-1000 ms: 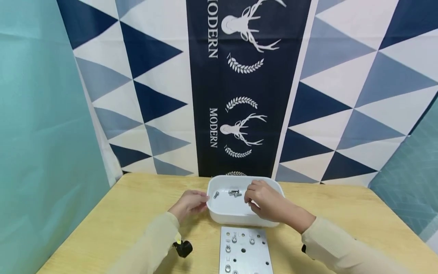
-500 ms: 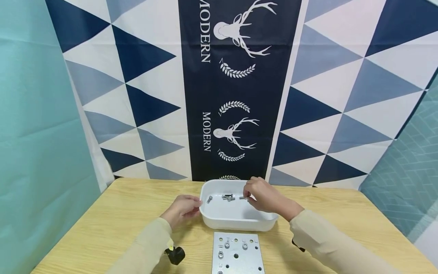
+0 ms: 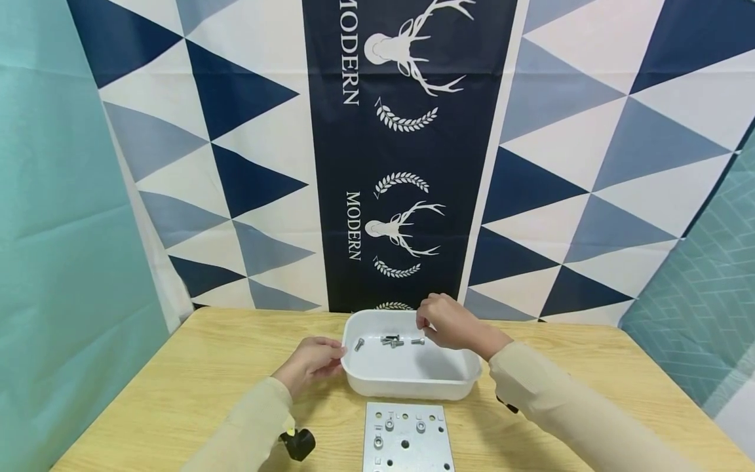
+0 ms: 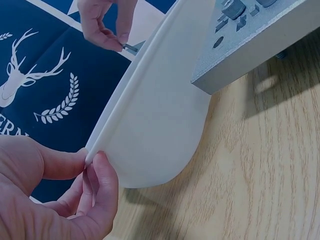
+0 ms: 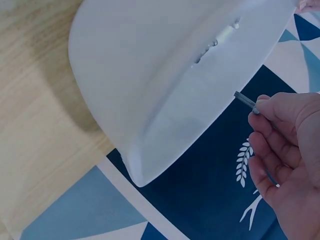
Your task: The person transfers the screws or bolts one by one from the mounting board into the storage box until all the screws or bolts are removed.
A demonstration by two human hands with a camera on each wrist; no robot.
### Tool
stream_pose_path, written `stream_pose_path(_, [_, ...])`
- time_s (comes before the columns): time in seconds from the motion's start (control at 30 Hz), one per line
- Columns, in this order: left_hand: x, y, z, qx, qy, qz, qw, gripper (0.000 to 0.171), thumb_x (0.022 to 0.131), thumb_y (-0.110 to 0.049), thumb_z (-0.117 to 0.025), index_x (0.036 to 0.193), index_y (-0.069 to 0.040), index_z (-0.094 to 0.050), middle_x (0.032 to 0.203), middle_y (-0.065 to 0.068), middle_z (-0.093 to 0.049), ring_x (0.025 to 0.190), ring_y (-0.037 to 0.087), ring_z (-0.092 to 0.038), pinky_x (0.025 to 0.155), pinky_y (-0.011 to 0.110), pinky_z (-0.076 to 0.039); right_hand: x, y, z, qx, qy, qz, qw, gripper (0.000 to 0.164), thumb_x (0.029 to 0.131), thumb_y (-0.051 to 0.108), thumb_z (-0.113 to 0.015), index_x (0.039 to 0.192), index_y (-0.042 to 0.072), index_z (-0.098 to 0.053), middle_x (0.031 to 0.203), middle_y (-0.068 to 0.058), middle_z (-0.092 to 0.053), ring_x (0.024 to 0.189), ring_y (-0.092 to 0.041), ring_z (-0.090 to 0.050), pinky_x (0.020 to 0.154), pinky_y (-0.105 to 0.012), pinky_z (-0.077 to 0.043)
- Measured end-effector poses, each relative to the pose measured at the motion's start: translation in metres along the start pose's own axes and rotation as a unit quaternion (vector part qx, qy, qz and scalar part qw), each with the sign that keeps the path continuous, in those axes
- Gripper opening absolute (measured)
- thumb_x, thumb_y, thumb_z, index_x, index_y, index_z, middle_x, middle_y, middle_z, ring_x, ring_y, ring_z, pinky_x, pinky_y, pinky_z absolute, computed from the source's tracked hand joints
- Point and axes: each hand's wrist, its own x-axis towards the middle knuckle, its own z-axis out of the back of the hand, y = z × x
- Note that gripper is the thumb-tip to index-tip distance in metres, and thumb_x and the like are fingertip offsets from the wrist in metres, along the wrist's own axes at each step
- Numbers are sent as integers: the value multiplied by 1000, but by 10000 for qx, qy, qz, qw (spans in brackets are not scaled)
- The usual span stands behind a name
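My left hand [image 4: 65, 185] pinches the rim of a white plastic tub [image 3: 407, 388] at its left end, thumb on one side and fingers on the other. Over the tub's right part is my right hand [image 3: 449, 322], raised above the floor of the tub. Between its thumb and index finger it pinches a small metal bolt [image 5: 245, 101], which also shows in the left wrist view. Several loose bolts lie in the tub: one bolt [image 3: 359, 344] at the left, a small cluster [image 3: 391, 341] in the middle and another bolt [image 3: 417, 341] near the right hand.
A silver metal plate [image 3: 407, 455] with holes and several socket-head bolts in it is in front of the tub, cut off by the head view's lower edge. The wooden table [image 3: 236, 367] ends behind the tub at a patterned cloth backdrop [image 3: 407, 164].
My right hand has risen from the tub floor with a bolt, and another bolt below it now shows fully. The left hand keeps its grip on the rim. The head view has shifted slightly.
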Motion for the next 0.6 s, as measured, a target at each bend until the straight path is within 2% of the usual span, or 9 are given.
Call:
stream_pose_path(0.37, [-2, -4, -3, 39, 1, 29, 10000, 25, 91, -4, -61, 113, 7, -58, 92, 15, -62, 69, 12, -58, 65, 21, -56, 15, -3, 7, -191, 272, 301, 9990, 17, 75, -2, -69, 75, 15, -68, 74, 4, -65, 71, -9, -48, 68, -27, -45])
stream_pose_path(0.6, [-4, -1, -2, 42, -32, -37, 10000, 28, 92, -5, -61, 116, 8, -56, 95, 18, -63, 70, 12, -58, 63, 19, -55, 22, 2, 6, -179, 486, 187, 9985, 14, 79, 1, -70, 80, 15, -69, 78, 4, -66, 73, -10, -49, 70, -27, -46])
